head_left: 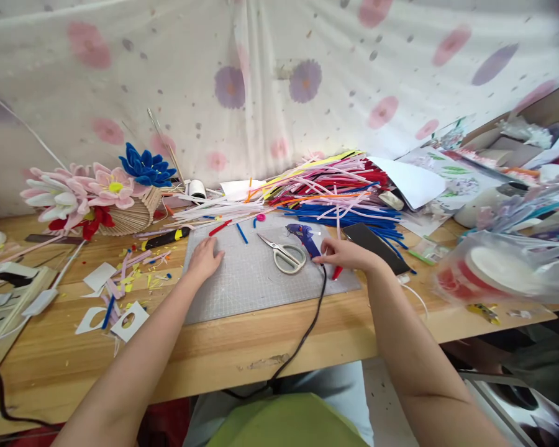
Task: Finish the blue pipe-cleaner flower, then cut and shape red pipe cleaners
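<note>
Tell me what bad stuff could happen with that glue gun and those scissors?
The glue gun might burn fingers if it's hot, which I can't see; the right hand is at its handle. Its cord hangs over the table edge, so a snag could drag it. The scissors lie close beside it, so a reaching hand might get poked.

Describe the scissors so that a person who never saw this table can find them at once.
On the wooden table, find the grey cutting mat. Near its middle lie the scissors, blades pointing away and to the left. Unlike the blue-purple glue gun beside them, they have pale looped handles and no cord.
</note>
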The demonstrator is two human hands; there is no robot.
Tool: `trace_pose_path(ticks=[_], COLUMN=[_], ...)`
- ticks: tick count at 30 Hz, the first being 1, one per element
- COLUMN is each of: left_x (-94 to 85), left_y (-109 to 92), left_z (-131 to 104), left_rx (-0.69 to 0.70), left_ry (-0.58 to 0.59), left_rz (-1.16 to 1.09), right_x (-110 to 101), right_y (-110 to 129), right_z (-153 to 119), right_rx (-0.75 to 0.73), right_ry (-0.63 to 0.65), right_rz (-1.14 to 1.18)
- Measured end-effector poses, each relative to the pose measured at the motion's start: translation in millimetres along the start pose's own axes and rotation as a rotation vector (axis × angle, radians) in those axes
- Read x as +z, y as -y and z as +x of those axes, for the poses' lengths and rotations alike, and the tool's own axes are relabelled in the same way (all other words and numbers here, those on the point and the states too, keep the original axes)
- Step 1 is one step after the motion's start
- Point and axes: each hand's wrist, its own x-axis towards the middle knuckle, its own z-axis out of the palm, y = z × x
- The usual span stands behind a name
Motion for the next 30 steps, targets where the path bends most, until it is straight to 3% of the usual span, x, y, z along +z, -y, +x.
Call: trace_pose_path(ticks=[2,5,9,12,14,17,20,22,25,28,30], left_x=[-3.5,-2.9,7.0,10.8,6.6,-10.9,-32.8,-41.6,-36.5,-13.9,0.9], left_y=[3.8,-2.8,-26.9,-35.1,-25.2,11.8,47.8,52.3,20.5,-32.8,-57.4], left_z=[-3.6,-13.3,-32.3,-41.6,-41.9,-36.4,-32.3,-33.2,-38.2,-43.8,-46.6], left_rx=[-0.023,-0.044,0.001,0.120,0.178,0.252,0.214,0.261,0.271,0.328,0.380], left_ry=[-0.045,-0.097,-0.090,0.023,0.118,0.191,0.048,-0.055,-0.077,0.078,0.186], left_rz=[-0.030,-0.080,-0.129,-0.106,-0.067,-0.032,0.049,0.068,0.003,-0.076,-0.102], right_x=[8.0,30.9,58.5,66.6,66.0,60.6,55.2,53.6,53.9,55.3,55.8], right_y=[-0.3,10.2,23.5,23.3,18.5,7.8,-2.1,-6.4,-8.9,-8.1,-6.4], right_z=[14.3,35.3,51.0,54.6,54.7,52.7,50.2,49.9,51.9,54.0,53.9], right_rx=[-0.038,-0.139,-0.007,0.072,0.061,-0.012,-0.152,-0.219,-0.159,-0.023,0.032], right_ry=[-0.247,-0.301,-0.405,-0.479,-0.509,-0.527,-0.497,-0.485,-0.490,-0.521,-0.566], right_rz=[-0.044,-0.018,0.154,0.205,0.243,0.292,0.207,0.159,0.158,0.155,0.148])
